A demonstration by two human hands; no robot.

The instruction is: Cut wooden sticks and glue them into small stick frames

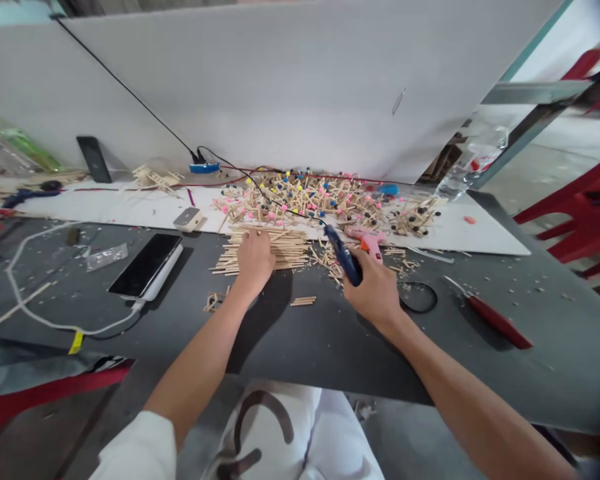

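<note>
My left hand (256, 257) rests on a pile of thin wooden sticks (291, 248), its fingers bent down among them; whether it pinches one is hidden. In my right hand (375, 283) is a dark blue tool (344, 255), fingers wrapped round its body, its tip pointing toward the back. Just behind that hand lies a pink glue gun (369, 239). A few short sticks (303, 301) lie side by side between my forearms. Behind the pile spreads a heap of stick pieces with coloured ball ends (300, 197).
A phone on a white block (147, 267) lies at left, with a looping white cable (17, 293). Red-handled pliers (497, 322) and a black ring (433, 300) are at right. A plastic bottle (473, 163) leans behind. The white board (500, 233) runs along the back.
</note>
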